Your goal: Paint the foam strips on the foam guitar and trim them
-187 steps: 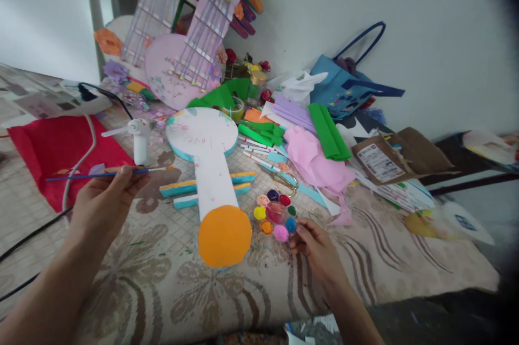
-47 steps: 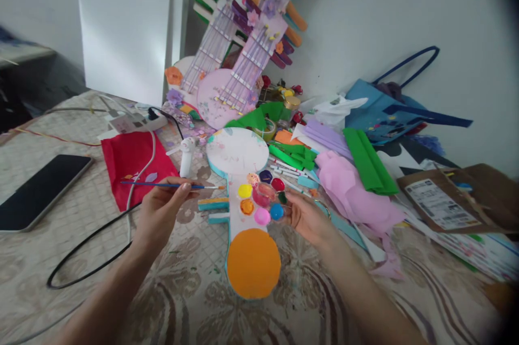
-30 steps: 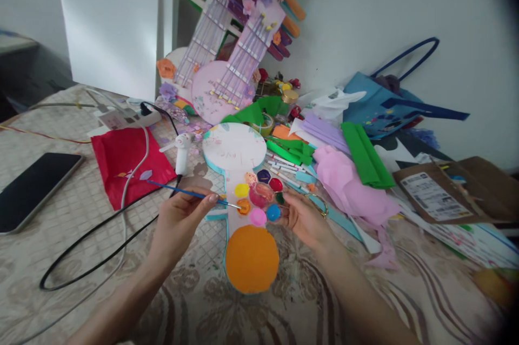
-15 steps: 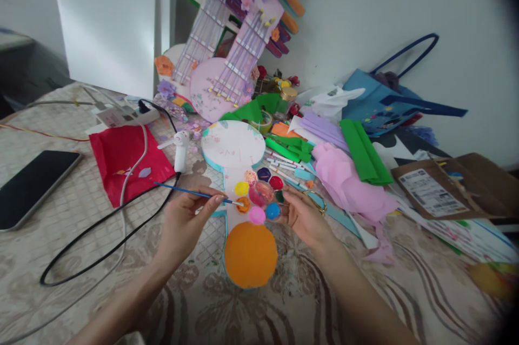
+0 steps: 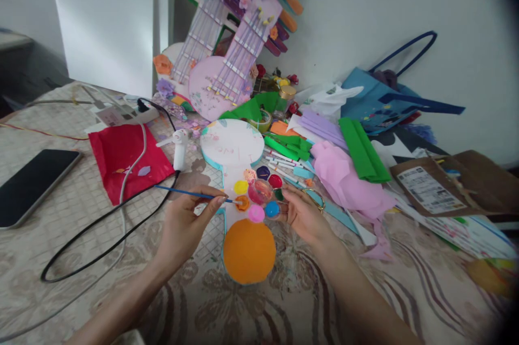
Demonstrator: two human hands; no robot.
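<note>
My left hand (image 5: 193, 221) pinches a blue paintbrush (image 5: 184, 191) near its bristle end. The bristles sit in the orange cup of a flower-shaped paint palette (image 5: 260, 192). From the right, my right hand (image 5: 302, 212) grips the palette by its edge, near the blue and dark green cups. Yellow, pink, red and dark purple paint fill other cups around a reddish middle. Beneath the palette lies a shaped board (image 5: 232, 144) with light blue edges; its far round end is white with faint writing, and its near round end (image 5: 249, 251) is painted orange.
A white glue gun (image 5: 180, 153) stands left of the board, its black cord looping across the table. Farther left are a red bag (image 5: 130, 164) and a phone (image 5: 38, 187). Pink crepe paper (image 5: 348, 180), scissors (image 5: 317, 200) and a cardboard package (image 5: 441, 185) lie right. Decorated guitar shapes (image 5: 219, 83) lean behind.
The brush tip has shifted slightly within the orange cup. Both hands keep their hold, and the whole view has moved very slightly.
</note>
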